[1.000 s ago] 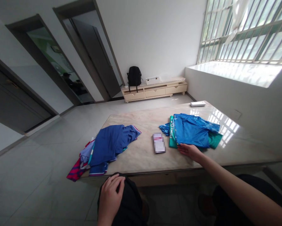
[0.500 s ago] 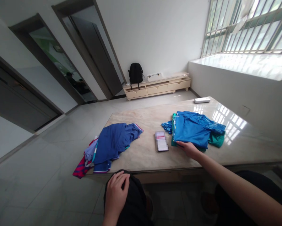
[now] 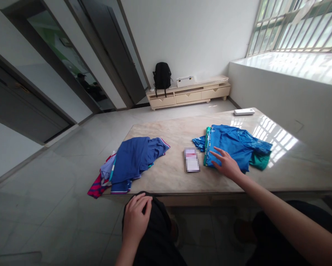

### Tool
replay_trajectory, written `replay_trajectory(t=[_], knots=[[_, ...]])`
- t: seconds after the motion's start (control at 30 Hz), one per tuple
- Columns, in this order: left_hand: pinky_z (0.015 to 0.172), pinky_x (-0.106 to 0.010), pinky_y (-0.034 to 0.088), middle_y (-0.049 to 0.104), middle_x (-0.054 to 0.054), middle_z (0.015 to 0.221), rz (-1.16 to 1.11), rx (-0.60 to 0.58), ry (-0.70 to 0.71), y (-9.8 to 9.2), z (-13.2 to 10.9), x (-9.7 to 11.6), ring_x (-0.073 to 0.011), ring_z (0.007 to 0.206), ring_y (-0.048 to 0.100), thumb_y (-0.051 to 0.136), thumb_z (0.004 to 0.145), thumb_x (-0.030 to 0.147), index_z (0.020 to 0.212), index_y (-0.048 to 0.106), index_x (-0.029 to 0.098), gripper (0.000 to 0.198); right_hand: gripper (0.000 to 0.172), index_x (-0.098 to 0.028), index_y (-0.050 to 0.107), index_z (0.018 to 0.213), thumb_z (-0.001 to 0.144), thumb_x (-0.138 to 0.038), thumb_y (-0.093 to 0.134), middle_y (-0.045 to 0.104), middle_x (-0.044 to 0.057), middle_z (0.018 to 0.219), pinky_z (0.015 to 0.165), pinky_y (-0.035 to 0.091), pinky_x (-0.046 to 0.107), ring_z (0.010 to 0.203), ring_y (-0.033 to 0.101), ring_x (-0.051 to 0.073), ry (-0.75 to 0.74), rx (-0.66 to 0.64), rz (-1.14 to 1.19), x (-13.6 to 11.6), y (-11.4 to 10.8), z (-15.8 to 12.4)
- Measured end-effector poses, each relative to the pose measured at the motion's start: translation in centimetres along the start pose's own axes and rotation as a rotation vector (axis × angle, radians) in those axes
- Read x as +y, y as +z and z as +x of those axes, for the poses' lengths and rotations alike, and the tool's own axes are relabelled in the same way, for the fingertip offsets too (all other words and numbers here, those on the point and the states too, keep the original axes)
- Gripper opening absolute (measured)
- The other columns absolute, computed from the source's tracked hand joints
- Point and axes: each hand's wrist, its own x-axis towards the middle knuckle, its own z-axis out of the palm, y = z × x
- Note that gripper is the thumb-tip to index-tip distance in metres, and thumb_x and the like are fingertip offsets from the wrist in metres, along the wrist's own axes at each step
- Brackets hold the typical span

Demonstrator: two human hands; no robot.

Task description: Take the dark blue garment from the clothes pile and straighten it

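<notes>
My right hand (image 3: pixel 226 164) lies flat, fingers spread, on the near left corner of a folded bright blue garment (image 3: pixel 235 144) that tops a small stack with a green one (image 3: pixel 257 161) under it. A phone (image 3: pixel 191 160) lies on the marble table (image 3: pixel 171 173) just left of that stack. My left hand (image 3: pixel 136 217) rests on my knee, on black trousers, below the table's front edge. A loose heap of dark blue and striped clothes (image 3: pixel 129 162) sits at the table's left end and hangs over the edge.
A white remote-like object (image 3: pixel 244 112) lies at the table's far right corner. A low cream cabinet (image 3: pixel 188 96) with a black backpack (image 3: pixel 162 75) stands against the back wall. Dark doors line the left side, a barred window the right.
My right hand moved from the table in front of the blue stack up onto the folded blue garment. The view shifted slightly. My left hand stayed on my knee.
</notes>
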Motion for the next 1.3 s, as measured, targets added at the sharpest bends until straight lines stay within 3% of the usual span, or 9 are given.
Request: replay_trajectory(t=[0.07, 0.27, 0.63, 0.8, 1.0, 1.07, 1.13, 1.23, 1.3], knots=[[0.103, -0.047, 0.05, 0.081, -0.002, 0.105, -0.006, -0.014, 0.0, 0.1, 0.1, 0.4, -0.0285, 0.113, 0.07, 0.052, 0.102, 0.03, 0.1, 0.077, 0.026, 0.026, 0.062, -0.035, 0.049, 0.156, 0.096, -0.052, 0.054, 0.028, 0.002, 0.171, 0.126, 0.022, 0.061, 0.158, 0.019, 0.039, -0.079, 0.0, -0.133, 0.3, 1.5, 0.6], [0.107, -0.049, 0.047, 0.081, -0.003, 0.106, -0.003, -0.026, 0.007, 0.1, 0.2, 0.7, -0.0287, 0.115, 0.069, 0.051, 0.103, 0.029, 0.101, 0.077, 0.025, 0.026, 0.059, -0.04, 0.049, 0.155, 0.101, -0.062, 0.042, 0.029, 0.002, 0.171, 0.124, 0.015, 0.068, 0.158, 0.021, 0.04, -0.186, -0.063, -0.362, 3.1, 3.3, 1.9], [0.102, -0.046, 0.051, 0.081, -0.004, 0.104, -0.001, -0.003, -0.019, -0.4, -0.5, -0.7, -0.0283, 0.112, 0.07, 0.05, 0.103, 0.032, 0.099, 0.078, 0.025, 0.03, 0.062, -0.036, 0.045, 0.157, 0.102, -0.062, 0.036, 0.032, 0.0, 0.169, 0.123, 0.018, 0.07, 0.158, 0.021, 0.038, -0.109, -0.116, -0.424, 10.8, -3.5, 2.8], [0.101, -0.047, 0.053, 0.081, -0.004, 0.106, -0.011, 0.0, -0.029, 0.0, -0.5, -1.1, -0.0294, 0.113, 0.07, 0.049, 0.103, 0.034, 0.1, 0.079, 0.027, 0.031, 0.054, -0.036, 0.06, 0.147, 0.101, -0.058, 0.042, 0.036, 0.001, 0.167, 0.122, 0.023, 0.068, 0.156, 0.028, 0.038, -0.091, -0.14, -0.394, 10.0, -3.5, 1.4], [0.099, -0.046, 0.053, 0.08, -0.004, 0.106, -0.04, -0.005, -0.008, 0.5, -0.5, -1.4, -0.0289, 0.112, 0.07, 0.05, 0.103, 0.039, 0.1, 0.079, 0.028, 0.031, 0.041, -0.031, 0.075, 0.128, 0.095, -0.045, 0.056, 0.063, 0.005, 0.147, 0.109, 0.052, 0.043, 0.136, 0.059, 0.03, -0.107, -0.16, -0.335, 6.7, -2.5, -1.0], [0.098, -0.043, 0.054, 0.08, -0.005, 0.105, -0.052, -0.022, -0.01, 0.5, 0.5, -2.3, -0.0275, 0.107, 0.072, 0.049, 0.103, 0.041, 0.098, 0.079, 0.027, 0.034, 0.042, -0.032, 0.074, 0.13, 0.097, -0.048, 0.053, 0.06, 0.002, 0.15, 0.102, 0.056, 0.039, 0.134, 0.061, 0.029, -0.109, -0.126, -0.326, 6.1, -3.1, -1.1], [0.098, -0.042, 0.055, 0.08, -0.008, 0.106, -0.034, -0.061, -0.043, 0.6, 2.4, -3.7, -0.0268, 0.104, 0.072, 0.046, 0.103, 0.041, 0.099, 0.079, 0.024, 0.037, 0.049, -0.032, 0.066, 0.141, 0.101, -0.051, 0.045, 0.044, 0.001, 0.164, 0.106, 0.054, 0.039, 0.143, 0.051, 0.029, -0.093, -0.047, -0.333, 6.0, -3.8, -0.5], [0.105, -0.043, 0.052, 0.073, -0.014, 0.128, 0.088, -0.165, -0.186, 0.9, 6.8, -6.6, -0.0297, 0.118, 0.068, 0.045, 0.099, 0.039, 0.114, 0.075, 0.018, 0.039, 0.063, -0.027, 0.045, 0.159, 0.103, -0.054, 0.036, 0.019, 0.003, 0.174, 0.123, 0.034, 0.049, 0.159, 0.022, 0.031, -0.049, 0.07, -0.357, 7.0, -4.1, 0.6], [0.111, -0.048, 0.046, 0.06, -0.021, 0.147, 0.16, -0.205, -0.282, 1.5, 9.7, -8.3, -0.0355, 0.133, 0.059, 0.05, 0.094, 0.04, 0.13, 0.067, 0.014, 0.048, 0.068, -0.027, 0.04, 0.161, 0.1, -0.058, 0.038, 0.023, 0.005, 0.173, 0.126, 0.023, 0.059, 0.159, 0.018, 0.035, -0.031, 0.078, -0.367, 8.0, -3.4, 0.8]])
